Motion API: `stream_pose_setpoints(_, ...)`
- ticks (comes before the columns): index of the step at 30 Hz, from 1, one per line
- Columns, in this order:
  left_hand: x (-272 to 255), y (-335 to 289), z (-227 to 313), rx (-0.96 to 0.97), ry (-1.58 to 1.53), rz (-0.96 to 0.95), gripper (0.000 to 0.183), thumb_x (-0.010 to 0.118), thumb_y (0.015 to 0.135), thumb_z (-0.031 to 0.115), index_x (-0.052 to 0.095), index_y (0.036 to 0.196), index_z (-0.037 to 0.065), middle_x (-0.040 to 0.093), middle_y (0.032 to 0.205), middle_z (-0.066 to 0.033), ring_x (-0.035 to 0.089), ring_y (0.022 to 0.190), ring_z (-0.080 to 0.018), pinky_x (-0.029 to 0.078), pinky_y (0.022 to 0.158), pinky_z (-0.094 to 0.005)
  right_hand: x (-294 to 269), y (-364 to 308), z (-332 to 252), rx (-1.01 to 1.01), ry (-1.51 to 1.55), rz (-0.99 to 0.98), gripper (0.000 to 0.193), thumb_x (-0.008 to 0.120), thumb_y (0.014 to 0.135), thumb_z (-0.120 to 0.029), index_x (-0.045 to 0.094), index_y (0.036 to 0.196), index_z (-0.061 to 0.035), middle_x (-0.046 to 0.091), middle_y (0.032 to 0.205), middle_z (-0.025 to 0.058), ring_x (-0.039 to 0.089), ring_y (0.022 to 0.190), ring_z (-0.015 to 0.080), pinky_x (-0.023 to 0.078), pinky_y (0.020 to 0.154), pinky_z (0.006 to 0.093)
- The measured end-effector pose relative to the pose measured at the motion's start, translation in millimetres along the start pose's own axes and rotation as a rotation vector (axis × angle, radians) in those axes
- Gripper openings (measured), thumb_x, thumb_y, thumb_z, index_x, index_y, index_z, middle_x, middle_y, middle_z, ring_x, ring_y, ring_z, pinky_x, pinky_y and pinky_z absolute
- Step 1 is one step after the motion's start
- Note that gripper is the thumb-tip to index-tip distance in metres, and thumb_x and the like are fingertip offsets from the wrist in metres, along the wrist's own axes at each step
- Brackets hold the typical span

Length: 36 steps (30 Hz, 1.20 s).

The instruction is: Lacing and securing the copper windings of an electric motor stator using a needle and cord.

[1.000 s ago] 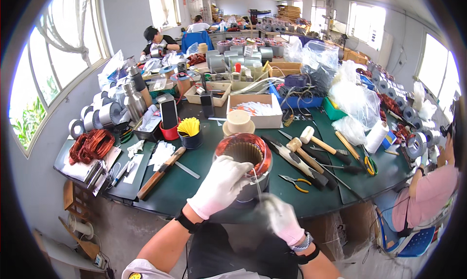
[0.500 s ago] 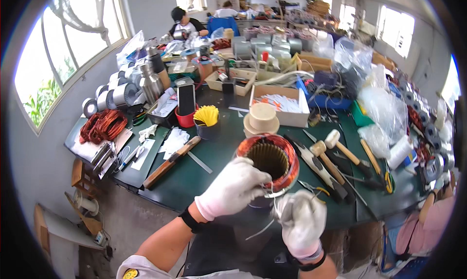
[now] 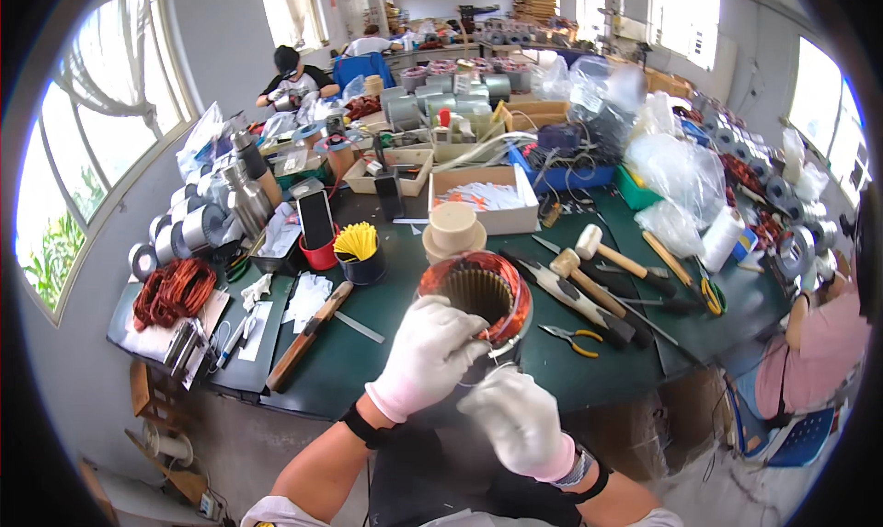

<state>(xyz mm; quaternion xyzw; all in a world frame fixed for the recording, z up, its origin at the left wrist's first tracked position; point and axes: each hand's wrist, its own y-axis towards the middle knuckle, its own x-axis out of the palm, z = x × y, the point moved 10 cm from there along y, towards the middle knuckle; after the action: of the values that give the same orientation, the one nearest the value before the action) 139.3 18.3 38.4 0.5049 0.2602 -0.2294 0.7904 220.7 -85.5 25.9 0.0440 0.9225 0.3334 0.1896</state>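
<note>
A motor stator [image 3: 521,299] with copper-red windings stands at the near edge of the green table, its slotted bore facing up. My left hand [image 3: 430,350], in a white glove, is closed at its near rim, pinching a thin white cord [image 3: 502,365]. Just below and to the right, my gloved right hand [image 3: 526,424] is closed too, with the cord running to it; motion blurs its fingers and hides the cord's end. Behind the stator is a stacked beige round block [image 3: 453,229]. Yellow-handled pliers [image 3: 570,340] lie to the right.
Mallets [image 3: 600,286] and dark-ended wooden bars lie right of the stator. A wooden stick [image 3: 309,336], a cup of yellow strips [image 3: 361,255] and copper coils [image 3: 173,293] are on the left. A white box [image 3: 483,205] sits behind. A person in pink [image 3: 814,361] sits at right.
My right hand has moved down and left, turning as it goes. My left hand stays at the stator's rim. The view has shifted, and the pliers now show fully.
</note>
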Motion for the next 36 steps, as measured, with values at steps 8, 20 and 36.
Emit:
stream_pose_setpoints(8,-10,8,-5,0.044,0.056,-0.07,0.027,0.085,0.077,0.007,0.075,0.102,0.007,0.073,0.09,-0.0079,0.07,0.093,-0.0302,0.043,0.116,-0.0538,-62,-39,7,0.24,-0.48,0.053,0.032,0.069,0.098,-0.016,0.067,0.129,-0.0072,0.072,0.081,0.0146,0.072,0.072,0.0365,0.057,0.065,0.0421)
stream_pose_setpoints(20,-11,17,3,0.096,0.077,-0.141,0.032,0.083,0.076,0.006,0.075,0.108,0.005,0.071,0.089,-0.0085,0.07,0.092,-0.0302,0.048,0.111,-0.0492,-5,0,28,0.1,-0.693,-0.052,0.021,0.067,0.098,-0.011,0.06,0.117,-0.005,0.069,0.083,0.0143,0.07,0.067,0.0369,0.057,0.062,0.0442)
stream_pose_setpoints(36,-17,11,25,0.118,0.321,-0.047,0.085,0.08,0.079,0.004,0.043,0.156,0.001,0.055,0.154,-0.0213,0.05,0.144,-0.041,0.037,0.121,-0.0559,-8,40,53,0.596,0.655,-0.044,0.046,0.069,0.102,-0.01,0.055,0.145,-0.0005,0.072,0.112,0.0062,0.064,0.072,0.0056,0.051,0.057,0.0238)
